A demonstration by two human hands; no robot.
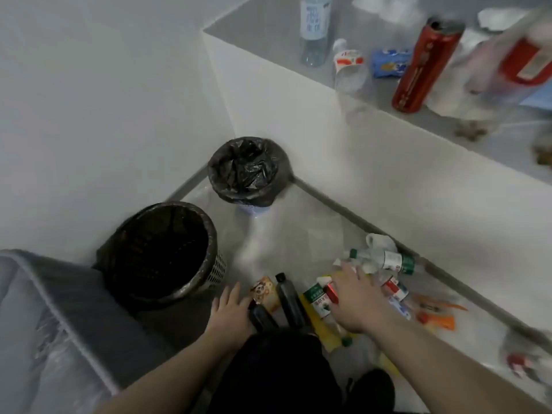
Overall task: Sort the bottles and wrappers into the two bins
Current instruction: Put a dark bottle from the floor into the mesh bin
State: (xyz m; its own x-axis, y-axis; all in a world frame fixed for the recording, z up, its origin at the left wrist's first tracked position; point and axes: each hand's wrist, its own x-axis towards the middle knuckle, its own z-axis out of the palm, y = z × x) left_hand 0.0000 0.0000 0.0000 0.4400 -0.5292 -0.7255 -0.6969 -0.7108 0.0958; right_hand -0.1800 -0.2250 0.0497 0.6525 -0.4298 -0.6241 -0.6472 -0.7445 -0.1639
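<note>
We saw the mesh bin with a black liner [161, 252] at left and a smaller black-lined bin [248, 171] in the corner behind it. Left hand [231, 309] gripped a small dark bottle [260, 316] on the floor. Right hand [355, 297] lay fingers spread over the litter pile, on a green-labelled clear bottle [318, 300]; grip unclear. A tall red can [424, 67] stood on the grey tabletop [268, 28].
</note>
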